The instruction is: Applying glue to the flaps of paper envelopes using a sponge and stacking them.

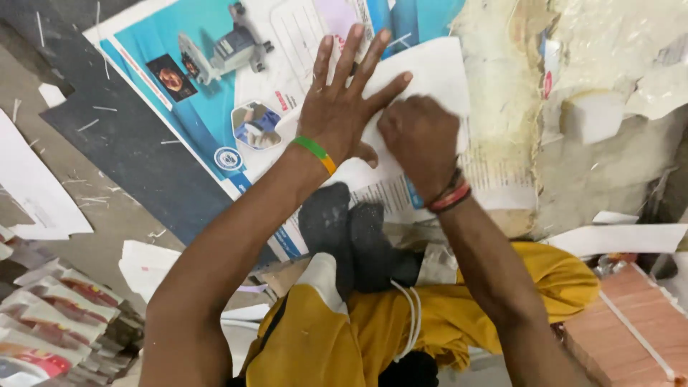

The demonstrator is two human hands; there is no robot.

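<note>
Flat, white sheet (423, 72) — long axis up-right, left hand (344, 107) splayed, right hand (419, 143) fisted

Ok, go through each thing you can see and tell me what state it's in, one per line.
Left hand: flat, fingers spread, pressing the white sheet.
Right hand: curled into a fist, pressing the same sheet.
White sheet: lying on the poster, pinned under both hands.
Blue poster: spread flat on the floor.
Printed packets: stacked, overlapping.

Blue-white printed poster (215, 79) top; red-white packets (50, 315) bottom-left.
</note>
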